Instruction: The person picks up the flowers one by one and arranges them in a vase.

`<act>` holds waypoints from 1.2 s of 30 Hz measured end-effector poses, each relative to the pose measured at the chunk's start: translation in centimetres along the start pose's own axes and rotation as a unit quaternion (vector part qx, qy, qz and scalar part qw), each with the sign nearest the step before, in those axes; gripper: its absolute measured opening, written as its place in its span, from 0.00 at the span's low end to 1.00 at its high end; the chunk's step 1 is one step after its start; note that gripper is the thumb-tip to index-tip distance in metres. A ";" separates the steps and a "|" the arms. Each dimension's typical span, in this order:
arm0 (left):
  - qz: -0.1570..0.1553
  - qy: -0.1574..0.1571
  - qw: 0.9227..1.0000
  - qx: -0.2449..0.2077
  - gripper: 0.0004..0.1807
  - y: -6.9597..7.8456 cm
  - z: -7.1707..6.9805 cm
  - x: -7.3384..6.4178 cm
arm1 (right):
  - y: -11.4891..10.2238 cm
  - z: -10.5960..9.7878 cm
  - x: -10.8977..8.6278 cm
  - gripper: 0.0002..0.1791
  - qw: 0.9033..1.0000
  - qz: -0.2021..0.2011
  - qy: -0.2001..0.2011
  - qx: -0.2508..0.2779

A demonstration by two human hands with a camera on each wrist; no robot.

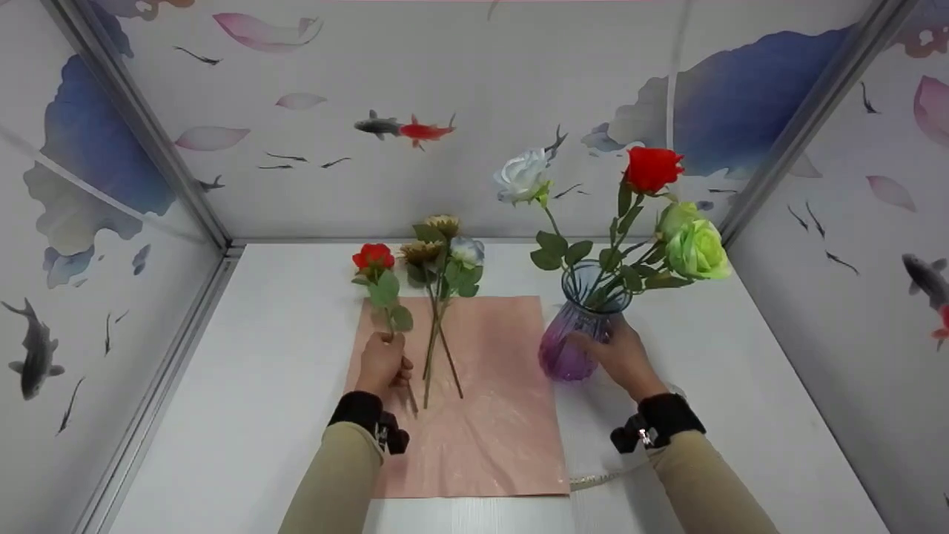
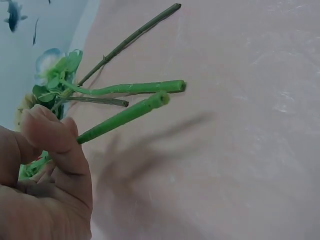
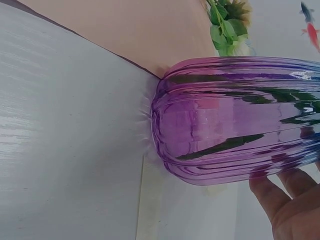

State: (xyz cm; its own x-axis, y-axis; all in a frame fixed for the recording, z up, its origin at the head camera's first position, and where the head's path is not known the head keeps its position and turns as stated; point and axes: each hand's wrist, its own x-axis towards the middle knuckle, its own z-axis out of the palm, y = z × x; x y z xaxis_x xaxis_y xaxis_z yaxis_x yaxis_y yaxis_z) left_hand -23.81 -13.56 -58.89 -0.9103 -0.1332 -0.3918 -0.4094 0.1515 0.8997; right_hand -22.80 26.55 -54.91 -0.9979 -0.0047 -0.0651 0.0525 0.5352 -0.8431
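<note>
My left hand (image 1: 382,362) pinches the stem of a red rose (image 1: 373,257) over the pink wrapping paper (image 1: 504,430); the cut end of its stem (image 2: 125,117) shows in the left wrist view. Beside it on the paper lie two brownish sunflowers (image 1: 420,254) and a pale blue-white flower (image 1: 467,252), their stems crossing. My right hand (image 1: 621,356) holds the blue-to-purple glass vase (image 1: 567,348) around its side, fingers partly hidden behind it. In the vase stand a white rose (image 1: 523,176), a red rose (image 1: 652,169) and green roses (image 1: 697,248).
The white table (image 1: 200,415) carries the paper and the vase. A pale measuring tape (image 1: 604,479) sticks out at the paper's lower right corner. Printed panels (image 1: 460,67) with fish and petals wall in the back and both sides.
</note>
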 end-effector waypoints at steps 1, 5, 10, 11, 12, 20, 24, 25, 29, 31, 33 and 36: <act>0.005 0.001 1.000 0.006 0.28 -0.1 -0.1 0.0 | 0.0 0.0 0.0 0.59 1.000 0.001 0.000 0.001; 0.012 0.002 1.000 0.019 0.30 -0.2 -0.3 0.0 | 0.0 0.0 0.0 0.60 1.000 0.002 0.000 -0.002; 0.005 0.009 1.000 -0.006 0.19 0.2 -0.4 -0.3 | -0.1 0.0 0.1 0.60 1.000 0.008 -0.001 0.001; 0.006 0.010 1.000 -0.015 0.18 0.3 -0.4 -0.3 | -0.1 0.0 0.1 0.60 1.000 0.009 -0.001 0.001; 0.009 0.011 1.000 -0.016 0.18 0.3 -0.5 -0.4 | -0.1 0.0 0.1 0.61 1.000 0.008 -0.001 0.002; 0.036 0.019 0.998 -0.052 0.24 0.2 -0.8 -0.2 | -0.1 0.0 0.0 0.60 1.000 0.009 -0.003 0.000; 0.038 0.026 0.996 -0.078 0.26 0.1 -0.9 -0.4 | -0.2 0.0 0.0 0.59 1.000 0.009 -0.004 -0.002; 0.038 0.027 0.996 -0.082 0.26 0.2 -1.0 -0.5 | -0.2 0.0 0.0 0.59 1.000 0.008 -0.002 -0.003; 0.039 0.030 0.994 -0.096 0.23 0.5 -1.1 -0.9 | -0.2 0.0 0.0 0.58 1.000 -0.003 0.002 -0.005; 0.038 0.036 0.993 -0.109 0.20 0.8 -1.1 -1.1 | -0.1 0.1 0.0 0.58 1.000 -0.005 0.004 -0.004; 0.037 0.043 0.990 -0.126 0.16 1.0 -1.0 -1.2 | -0.1 0.1 0.0 0.58 1.000 -0.005 0.005 -0.003; 0.049 0.049 0.985 -0.155 0.16 1.4 -0.7 -1.4 | 0.0 0.1 0.0 0.58 1.000 -0.004 0.006 -0.002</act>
State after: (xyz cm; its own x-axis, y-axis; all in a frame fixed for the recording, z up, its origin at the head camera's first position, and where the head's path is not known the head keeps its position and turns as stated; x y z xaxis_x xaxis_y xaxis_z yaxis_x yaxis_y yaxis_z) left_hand -23.09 -13.83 -56.94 -0.9277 -0.2299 -0.2941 -0.2684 -0.1369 0.9535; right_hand -22.82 26.49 -54.96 -0.9986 0.0006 -0.0520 0.0442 0.5386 -0.8414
